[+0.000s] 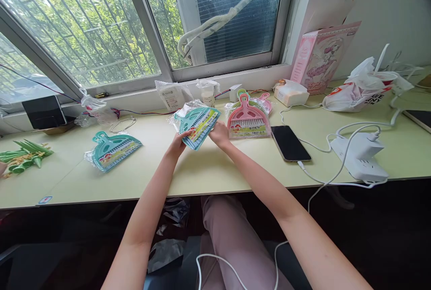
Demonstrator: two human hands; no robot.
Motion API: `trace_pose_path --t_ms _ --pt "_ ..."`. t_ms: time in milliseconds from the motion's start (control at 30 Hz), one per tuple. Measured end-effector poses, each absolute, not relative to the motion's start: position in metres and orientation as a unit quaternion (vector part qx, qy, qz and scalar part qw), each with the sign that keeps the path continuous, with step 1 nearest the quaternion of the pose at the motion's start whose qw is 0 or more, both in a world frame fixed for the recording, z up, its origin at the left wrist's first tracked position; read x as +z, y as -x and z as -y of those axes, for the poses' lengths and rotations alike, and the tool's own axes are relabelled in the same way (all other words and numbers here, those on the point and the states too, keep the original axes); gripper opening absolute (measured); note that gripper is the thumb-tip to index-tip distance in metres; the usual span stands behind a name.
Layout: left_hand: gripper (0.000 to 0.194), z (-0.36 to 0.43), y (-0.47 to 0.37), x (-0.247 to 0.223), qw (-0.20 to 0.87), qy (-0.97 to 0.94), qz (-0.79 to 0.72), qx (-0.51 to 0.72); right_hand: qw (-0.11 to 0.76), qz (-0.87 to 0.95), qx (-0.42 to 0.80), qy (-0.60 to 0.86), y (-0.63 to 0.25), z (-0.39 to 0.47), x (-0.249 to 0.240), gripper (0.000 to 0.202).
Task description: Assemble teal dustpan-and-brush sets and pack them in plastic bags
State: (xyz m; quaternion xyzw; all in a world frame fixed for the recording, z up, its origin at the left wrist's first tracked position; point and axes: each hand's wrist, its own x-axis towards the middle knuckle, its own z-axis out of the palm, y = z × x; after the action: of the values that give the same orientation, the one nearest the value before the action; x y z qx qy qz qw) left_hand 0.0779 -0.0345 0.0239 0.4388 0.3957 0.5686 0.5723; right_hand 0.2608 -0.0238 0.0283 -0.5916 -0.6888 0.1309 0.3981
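Between my two hands, just above the table, is a teal dustpan and brush set (198, 126) in a clear plastic wrapper, tilted. My left hand (179, 143) grips its lower left edge, thumb on the front. My right hand (219, 134) is closed at its right edge; part of those fingers is hidden behind the set. To the left lies another wrapped teal dustpan and brush set (116, 151). Close by on the right sits a pink dustpan and brush set (248, 119), wrapped too, with a green one and another pink one partly showing behind it.
A phone (291, 143) on a charging cable and a white power strip (360, 157) lie to the right. Farther back are a tissue pack (291, 92), a pink box (325, 59) and a plastic bag (358, 88). Green pieces (25, 156) lie far left, near another person's fingertips.
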Motion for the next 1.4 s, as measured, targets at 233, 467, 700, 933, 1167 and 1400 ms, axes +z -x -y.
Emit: trace_pose_path --t_ms 233,467,700,933,1167,1400 --pt "0.034 0.0315 -0.0769 0.0235 0.562 -0.404 -0.409 0.595 0.409 0.679 0.135 0.594 -0.2574 0.025 0.0302 0.016" --pt "0.033 0.0336 -0.0785 0.025 0.559 -0.412 -0.418 0.586 0.404 0.67 0.143 0.606 -0.2571 0.0244 0.027 0.016" --pt "0.035 0.0355 -0.0782 0.0265 0.574 -0.421 -0.422 0.561 0.418 0.68 0.11 0.592 -0.2552 0.0242 0.0261 0.01" --pt "0.034 0.0351 -0.0778 0.0254 0.578 -0.416 -0.424 0.56 0.419 0.683 0.096 0.591 -0.2569 0.0245 0.0252 0.018" --pt "0.038 0.0344 -0.0783 0.0243 0.586 -0.422 -0.411 0.556 0.417 0.677 0.069 0.603 -0.2588 0.0254 0.0258 0.022" --pt "0.037 0.0346 -0.0798 0.0219 0.594 -0.437 -0.404 0.541 0.409 0.671 0.062 0.615 -0.2603 0.0238 0.0247 0.019"
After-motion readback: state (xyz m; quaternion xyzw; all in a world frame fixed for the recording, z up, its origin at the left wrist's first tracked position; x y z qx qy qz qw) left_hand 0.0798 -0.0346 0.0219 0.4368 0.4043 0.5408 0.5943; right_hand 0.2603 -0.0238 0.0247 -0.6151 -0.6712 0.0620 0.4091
